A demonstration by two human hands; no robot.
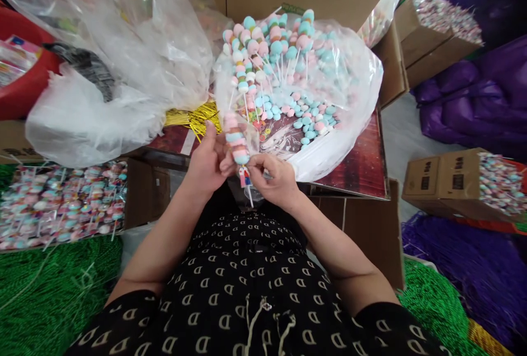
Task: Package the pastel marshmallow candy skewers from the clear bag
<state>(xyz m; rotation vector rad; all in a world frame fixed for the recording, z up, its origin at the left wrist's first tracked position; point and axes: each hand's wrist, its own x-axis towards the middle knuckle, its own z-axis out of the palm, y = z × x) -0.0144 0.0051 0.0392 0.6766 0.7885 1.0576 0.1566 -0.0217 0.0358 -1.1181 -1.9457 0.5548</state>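
Upright in front of my body is a marshmallow skewer point(236, 144), a striped stack of pink, blue and brownish pieces on a white stick, seemingly in a clear wrapper. My left hand point(209, 159) grips its side with the fingers, the thumb pointing up. My right hand point(275, 179) pinches at the foot of the stack, where the wrapper narrows around the stick. What is between those fingertips is too small to tell. Just below hangs a small red and blue figure point(245, 176) against the stick. Beyond my left hand lie golden twist ties point(202, 117).
On the dark red table point(364, 161), a clear plastic bag point(349, 70) holds more skewers and loose marshmallows point(313, 120). Crumpled plastic bags point(123, 59) cover the left. Boxes of wrapped sweets point(66, 202) stand at both sides, with green strands point(53, 290) below and purple sacks point(477, 103) at right.
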